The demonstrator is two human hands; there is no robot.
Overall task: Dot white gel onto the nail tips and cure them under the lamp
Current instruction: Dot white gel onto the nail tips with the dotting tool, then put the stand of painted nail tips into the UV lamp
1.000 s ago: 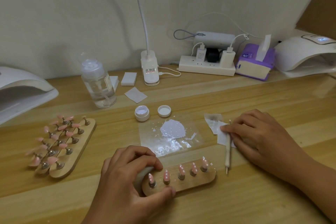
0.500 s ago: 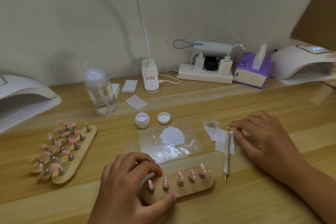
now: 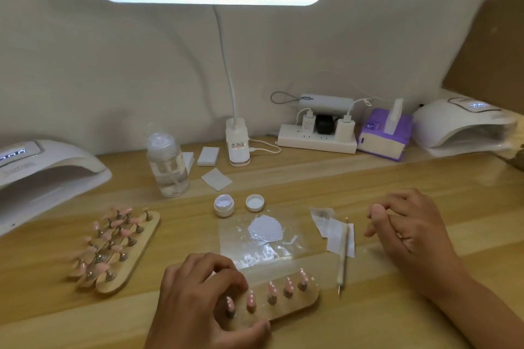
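**A:** Smudging comes first. The left hand (image 3: pixel 198 300), lower centre, grips the wooden holder (image 3: pixel 295 304), thumb on its near edge and fingers curled just beside the dotted nail tips (image 3: pixel 271 287).

**B:** The right hand (image 3: pixel 411 229) (loosely curled, holding nothing) hovers near the dotting tool (image 3: pixel 343 258) and could knock it.

**A:** Tilting the holder toward the curing lamp (image 3: pixel 42 170), far left, might make the wet dots run.

The left grip (image 3: pixel 198 300) and right grip (image 3: pixel 411 229) are bare hands, the right forearm (image 3: pixel 470 306) unsleeved.

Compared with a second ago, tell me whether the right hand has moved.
Yes. The right hand has drawn rightward, away from the dotting tool, whose upper end it touched before.
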